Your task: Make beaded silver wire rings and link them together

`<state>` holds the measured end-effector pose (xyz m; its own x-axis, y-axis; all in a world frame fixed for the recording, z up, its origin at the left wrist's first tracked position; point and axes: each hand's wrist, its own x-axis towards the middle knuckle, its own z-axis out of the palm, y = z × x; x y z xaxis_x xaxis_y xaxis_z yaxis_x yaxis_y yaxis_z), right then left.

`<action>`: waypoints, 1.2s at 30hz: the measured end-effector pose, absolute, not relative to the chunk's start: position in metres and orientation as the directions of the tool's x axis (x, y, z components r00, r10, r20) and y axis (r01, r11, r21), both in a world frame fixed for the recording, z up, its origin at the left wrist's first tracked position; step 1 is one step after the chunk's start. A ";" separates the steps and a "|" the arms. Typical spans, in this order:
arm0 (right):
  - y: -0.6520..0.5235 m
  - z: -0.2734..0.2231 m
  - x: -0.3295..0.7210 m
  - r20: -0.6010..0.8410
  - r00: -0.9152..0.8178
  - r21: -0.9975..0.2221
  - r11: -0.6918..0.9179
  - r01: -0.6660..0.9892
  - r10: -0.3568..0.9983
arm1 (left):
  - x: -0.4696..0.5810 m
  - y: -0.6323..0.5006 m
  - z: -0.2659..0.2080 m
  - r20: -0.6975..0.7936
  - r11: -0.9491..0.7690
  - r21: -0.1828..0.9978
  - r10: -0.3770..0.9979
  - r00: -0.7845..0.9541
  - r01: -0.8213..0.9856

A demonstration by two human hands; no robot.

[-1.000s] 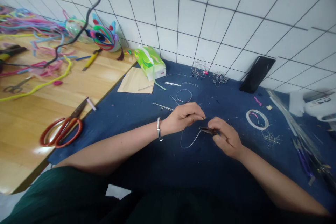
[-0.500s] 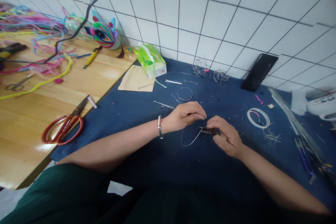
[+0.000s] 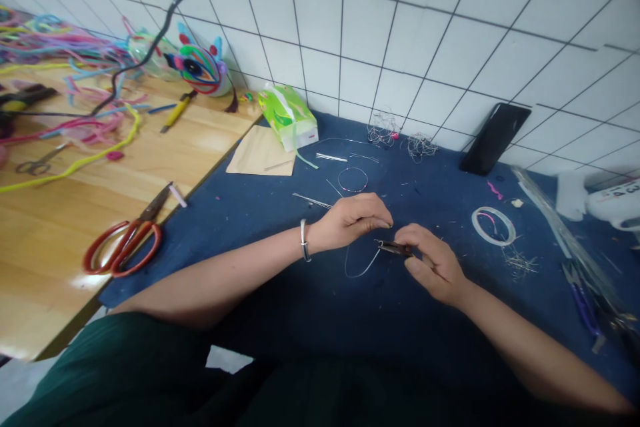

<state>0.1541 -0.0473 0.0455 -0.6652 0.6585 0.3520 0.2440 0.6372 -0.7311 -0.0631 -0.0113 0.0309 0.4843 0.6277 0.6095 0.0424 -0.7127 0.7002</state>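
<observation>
My right hand (image 3: 434, 267) is closed round small dark pliers (image 3: 394, 248), their jaws pointing left. A thin silvery wire (image 3: 361, 275) hangs in an open curve below my hands, one end rising to the plier jaws. My left hand (image 3: 356, 219), with a silver bangle at the wrist, pinches thumb against fingers just above the jaws. The wire's other side runs up behind that hand, and its fingertips hide how the wire is held. Just beyond my left hand, a thin wire ring (image 3: 353, 179) with tiny beads lies on the dark blue mat (image 3: 300, 307).
Red-handled scissors (image 3: 125, 240) rest on the wooden table at left. Beyond my hands are a green tissue pack (image 3: 287, 117), brown paper (image 3: 260, 152) and tangled wire (image 3: 384, 130). At right are a black phone (image 3: 495, 138), a wire coil (image 3: 493, 227) and purple-handled pliers (image 3: 583, 307).
The pliers have shifted and turned slightly, with their jaws now a little farther left and more visible at the wire. My left hand has stayed in place.
</observation>
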 end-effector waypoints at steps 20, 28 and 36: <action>-0.020 0.020 0.171 0.209 -0.623 -0.681 0.569 0.460 0.754 | -0.064 -0.003 -0.001 -0.069 0.221 0.918 0.907 0.416 -0.330; -0.010 0.018 0.178 0.130 -0.627 -0.646 0.545 0.534 0.768 | -0.067 -0.008 0.012 0.117 -0.156 0.984 0.931 0.346 0.087; 0.003 0.015 0.189 0.156 -0.553 -0.415 0.563 0.715 0.818 | -0.067 -0.010 0.015 0.176 -0.196 0.974 0.971 0.164 0.116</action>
